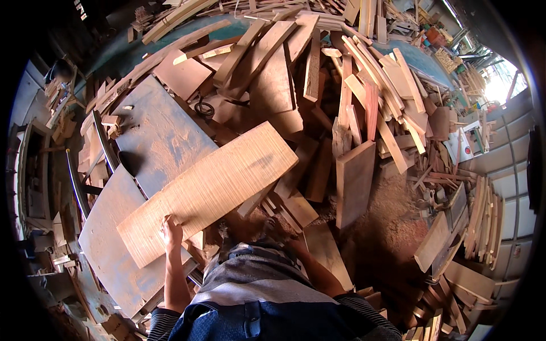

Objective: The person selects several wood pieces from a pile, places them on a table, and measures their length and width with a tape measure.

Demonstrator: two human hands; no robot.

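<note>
A wide, pale plank with fine ridges across its face (pixel 210 190) lies slantwise in front of me, partly over the metal machine table (pixel 165 136). My left hand (pixel 172 229) is at its near edge, the curled fingers on the upper face, gripping it. The plank's far right end reaches out past the table toward the wood pile. Close to my waist, my right hand (pixel 280 228) is low and in shadow, beside some short boards (pixel 298 210). Its fingers are too dark to make out.
A large heap of loose boards (pixel 267 62) fills the far side. One thick board (pixel 354 184) stands upright at the right, beside reddish sawdust (pixel 392 219). Along the table's left runs a metal rail (pixel 105 142). More offcuts (pixel 432 241) lean near the right wall.
</note>
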